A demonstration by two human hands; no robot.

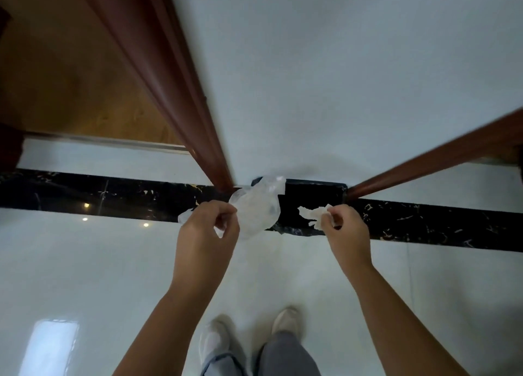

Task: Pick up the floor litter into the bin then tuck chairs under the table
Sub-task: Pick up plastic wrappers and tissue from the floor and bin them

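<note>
Plainly, the left hand (208, 228) pinches a plastic wrapper (256, 208) at its 1 o'clock, the right hand (346, 231) a paper scrap (312, 214) at 10 o'clock; no bin shows.

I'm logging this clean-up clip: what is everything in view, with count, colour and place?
plastic wrapper: one, clear, crumpled, in left hand
paper scrap: one, white, in right hand
door posts: two, reddish-brown, either side of wall
wall: one, white, upper centre
floor band: one, black marble, across middle
floor tiles: white, glossy, near side
wood floor: brown, upper left
shoes: two, white, bottom centre
left hand: one, grips wrapper
right hand: one, pinches scrap
</note>
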